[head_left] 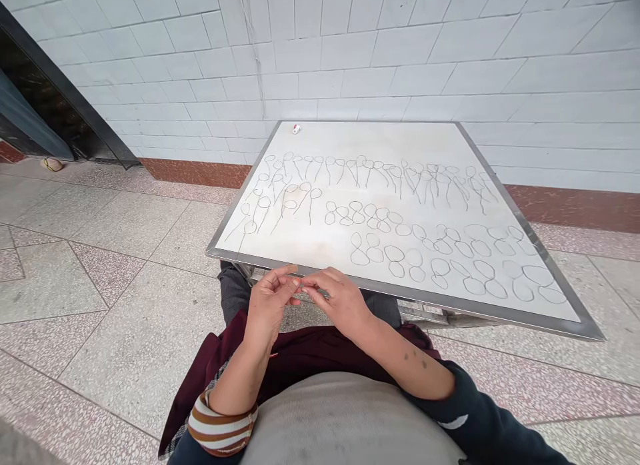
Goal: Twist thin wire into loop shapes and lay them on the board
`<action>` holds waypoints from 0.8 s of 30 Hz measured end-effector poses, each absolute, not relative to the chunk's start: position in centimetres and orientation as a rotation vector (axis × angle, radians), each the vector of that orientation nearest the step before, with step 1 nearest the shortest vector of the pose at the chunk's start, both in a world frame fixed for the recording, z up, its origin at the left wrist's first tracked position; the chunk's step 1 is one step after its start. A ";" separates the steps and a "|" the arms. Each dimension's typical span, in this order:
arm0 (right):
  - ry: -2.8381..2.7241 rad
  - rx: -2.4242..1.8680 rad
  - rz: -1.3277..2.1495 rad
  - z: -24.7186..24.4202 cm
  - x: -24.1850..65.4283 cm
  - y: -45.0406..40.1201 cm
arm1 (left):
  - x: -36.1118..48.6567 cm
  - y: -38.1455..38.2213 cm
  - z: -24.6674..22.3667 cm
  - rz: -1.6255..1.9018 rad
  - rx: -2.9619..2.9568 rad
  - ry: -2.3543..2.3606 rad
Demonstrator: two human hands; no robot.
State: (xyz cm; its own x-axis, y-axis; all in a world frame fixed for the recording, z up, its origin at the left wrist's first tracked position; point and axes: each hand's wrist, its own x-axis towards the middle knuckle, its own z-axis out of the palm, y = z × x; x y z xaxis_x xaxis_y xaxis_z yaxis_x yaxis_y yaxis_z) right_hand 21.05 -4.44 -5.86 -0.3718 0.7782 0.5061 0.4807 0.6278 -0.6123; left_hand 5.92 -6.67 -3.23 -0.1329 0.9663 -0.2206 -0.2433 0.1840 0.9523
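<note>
My left hand and my right hand meet above the near edge of a white-topped table, fingertips pinched together. Something small and thin seems to be between them, too small to make out. Across the tabletop lie many dark wire-like pieces: single loops with long tails towards the back and left, and figure-eight double loops in rows at the middle and right.
A small red and white item sits at the table's back left corner. Behind stands a tiled wall. A dark doorway is at the far left, with a sandal-like object near it on the floor.
</note>
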 end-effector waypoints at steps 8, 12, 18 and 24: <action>-2.073 -0.966 0.472 -5.8 21.2 -4.4 | 6.0 -6.7 -3.1 1.290 0.756 1.219; -2.053 -0.965 0.473 -5.9 21.1 -4.5 | 6.0 -6.8 -3.4 1.281 0.714 1.189; -2.079 -0.951 0.469 -5.9 21.3 -4.4 | 5.8 -7.0 -3.8 1.261 0.706 1.177; -2.087 -0.940 0.441 -5.8 21.4 -4.6 | 6.1 -7.1 -3.4 1.269 0.695 1.146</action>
State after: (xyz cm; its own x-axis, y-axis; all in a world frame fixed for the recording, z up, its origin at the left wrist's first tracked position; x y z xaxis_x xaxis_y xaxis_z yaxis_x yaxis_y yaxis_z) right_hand 21.37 -4.56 -5.76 -0.4145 0.7469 0.5200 0.4727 0.6649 -0.5783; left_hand 6.11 -7.14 -3.43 -0.0914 0.9590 -0.2684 -0.3649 0.2185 0.9050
